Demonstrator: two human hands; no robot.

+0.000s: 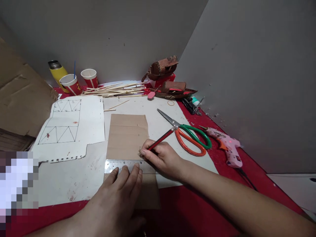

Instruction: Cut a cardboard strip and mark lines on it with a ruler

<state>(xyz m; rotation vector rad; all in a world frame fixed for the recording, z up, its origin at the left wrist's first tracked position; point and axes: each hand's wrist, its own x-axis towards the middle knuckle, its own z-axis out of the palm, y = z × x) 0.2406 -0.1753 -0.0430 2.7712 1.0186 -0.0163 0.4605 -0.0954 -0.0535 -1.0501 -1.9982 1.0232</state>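
A metal ruler (115,166) lies across a brown cardboard piece (127,135). My left hand (118,194) is open, its stretched fingers resting on the ruler. My right hand (165,159) is closed round a red and black pencil (160,140), tilted with its lower end at the cardboard just above the ruler's edge. The fingers hide the pencil's point. Beyond my right hand lie open-bladed scissors (175,123) with one green and one orange handle.
A sheet with drawn truss lines (92,121) lies left. Wooden sticks (118,90), paper cups (90,77), a yellow bottle (58,74) and a brown model boat (174,90) stand at the back. A pink glue gun (229,146) with a cord lies right. A large cardboard (22,89) leans at left.
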